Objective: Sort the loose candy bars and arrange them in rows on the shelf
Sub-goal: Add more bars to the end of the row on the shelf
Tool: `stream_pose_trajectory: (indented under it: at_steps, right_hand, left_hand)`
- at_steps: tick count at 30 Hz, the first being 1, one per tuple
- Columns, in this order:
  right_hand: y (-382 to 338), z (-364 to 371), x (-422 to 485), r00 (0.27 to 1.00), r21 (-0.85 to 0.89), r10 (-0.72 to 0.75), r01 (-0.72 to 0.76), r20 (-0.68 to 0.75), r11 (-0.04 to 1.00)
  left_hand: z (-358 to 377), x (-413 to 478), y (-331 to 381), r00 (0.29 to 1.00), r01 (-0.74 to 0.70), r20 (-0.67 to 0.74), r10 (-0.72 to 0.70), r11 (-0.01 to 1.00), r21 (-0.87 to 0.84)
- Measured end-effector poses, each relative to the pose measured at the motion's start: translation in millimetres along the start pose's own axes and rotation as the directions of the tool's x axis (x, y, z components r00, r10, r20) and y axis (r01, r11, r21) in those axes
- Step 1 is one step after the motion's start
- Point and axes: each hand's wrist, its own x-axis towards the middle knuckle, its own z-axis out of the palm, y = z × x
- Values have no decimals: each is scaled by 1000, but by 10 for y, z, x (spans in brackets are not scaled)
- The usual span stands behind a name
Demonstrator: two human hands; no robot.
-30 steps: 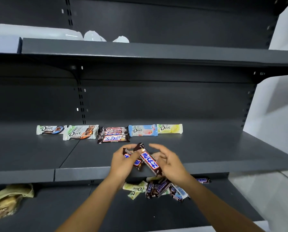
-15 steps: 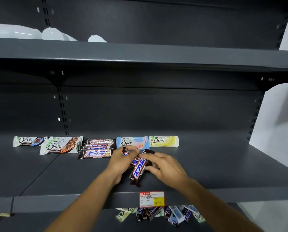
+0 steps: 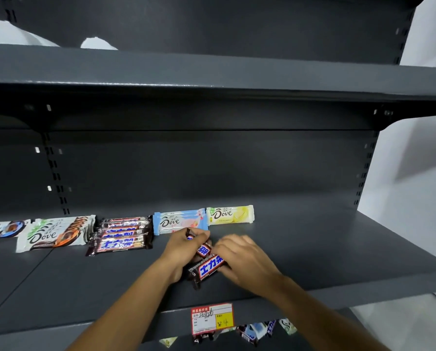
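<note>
A dark grey metal shelf (image 3: 313, 249), flat and smooth, is seen. Along its back edge glossy wrapped bars are laid with their long axes parallel to that edge: a stack of brown bars (image 3: 121, 236), pale blue bars (image 3: 180, 221) and a yellow bar (image 3: 230, 214). Nearer the front edge, the rear brown bar (image 3: 202, 249) is gripped by the curled left hand (image 3: 184, 247) and slants back-left to front-right. The front brown bar (image 3: 208, 269), slanting front-left to back-right, is held at its right end by the blurred right hand (image 3: 242, 254).

Both bare forearms rise from the bottom of the view and converge. The left hand (image 3: 182, 249) curls round the upper Snickers bar (image 3: 203, 250). The right hand (image 3: 242, 259), knuckles up, grips the right end of the lower Snickers bar (image 3: 208, 269).
</note>
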Motion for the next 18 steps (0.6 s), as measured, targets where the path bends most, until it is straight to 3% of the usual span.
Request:
stream_pose_trajectory:
  at_steps: [5,13,18]
  right_hand:
    - [174,-27,-78,971,126,230,-238,71,963]
    - [675,-22,-186,936,136,353,-348,-9,927]
    - [1253,-30,-227,915,116,404,-402,2,908]
  left_hand:
    - [175,130,11,999,50,10,-49,991,-124]
    - [468,389,100,989,133,-40,-144,970,-203]
    - [859,637,198,986,67,-132,-104,964,-258]
